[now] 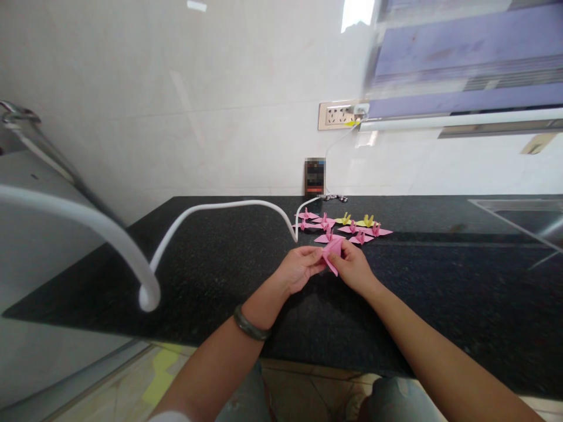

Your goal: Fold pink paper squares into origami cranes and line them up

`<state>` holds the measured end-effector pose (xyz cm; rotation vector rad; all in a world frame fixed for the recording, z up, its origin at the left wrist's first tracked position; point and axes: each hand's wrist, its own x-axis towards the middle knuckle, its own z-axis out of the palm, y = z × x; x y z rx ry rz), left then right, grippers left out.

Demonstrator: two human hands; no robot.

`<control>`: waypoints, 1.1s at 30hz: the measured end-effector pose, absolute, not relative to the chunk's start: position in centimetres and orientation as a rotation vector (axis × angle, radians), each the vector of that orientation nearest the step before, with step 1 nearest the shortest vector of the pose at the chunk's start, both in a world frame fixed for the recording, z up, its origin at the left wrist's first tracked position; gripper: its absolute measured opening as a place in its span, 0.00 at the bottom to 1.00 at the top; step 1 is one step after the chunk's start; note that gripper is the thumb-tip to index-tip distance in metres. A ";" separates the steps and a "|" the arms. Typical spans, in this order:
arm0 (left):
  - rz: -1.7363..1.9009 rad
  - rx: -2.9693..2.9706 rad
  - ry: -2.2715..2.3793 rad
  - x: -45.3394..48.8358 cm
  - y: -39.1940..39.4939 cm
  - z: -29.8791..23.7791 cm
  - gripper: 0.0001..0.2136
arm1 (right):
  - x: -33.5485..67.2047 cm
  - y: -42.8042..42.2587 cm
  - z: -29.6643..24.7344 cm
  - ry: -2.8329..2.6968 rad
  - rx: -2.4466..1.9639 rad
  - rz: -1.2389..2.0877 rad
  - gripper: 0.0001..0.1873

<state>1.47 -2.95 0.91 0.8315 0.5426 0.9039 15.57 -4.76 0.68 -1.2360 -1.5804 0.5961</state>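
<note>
A partly folded piece of pink origami paper point(333, 253) is held up between both hands above the black countertop point(229, 258). My left hand point(299, 268) pinches its left edge, fingers closed. On the other side my right hand point(355, 271) grips it, thumb on the face toward me. Just beyond the hands stand several folded pink paper cranes point(325, 223), with yellow paper cranes point(368, 221) among them at the back. The nearest pink crane point(329, 236) is partly covered by the paper I hold.
A white bent tube point(237, 204) arches over the counter on the left. A phone-like device with a blurred screen point(315, 177) leans on the wall, its cable running to a socket point(338, 116). At right, a sink-like inset edge point(519, 205) shows.
</note>
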 end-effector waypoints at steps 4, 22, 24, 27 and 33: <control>0.925 0.876 0.572 1.5 -3.1 0.9 0.09 | 15.6 -4.7 0.5 -1.524 -1.235 0.634 0.09; 1.032 1.245 0.838 2.2 -3.4 1.3 0.08 | 15.0 -4.5 0.2 -1.035 -0.942 1.223 0.23; 1.038 1.291 0.878 2.3 -3.4 1.2 0.07 | 15.2 -4.3 0.0 -1.074 -0.986 1.132 0.22; 1.072 1.299 0.930 2.2 -3.2 1.1 0.06 | 15.6 -4.2 0.1 -1.261 -1.070 0.850 0.14; 1.141 1.314 1.034 2.1 -2.9 1.0 0.06 | 15.9 -4.8 1.1 -1.603 -1.076 0.478 0.10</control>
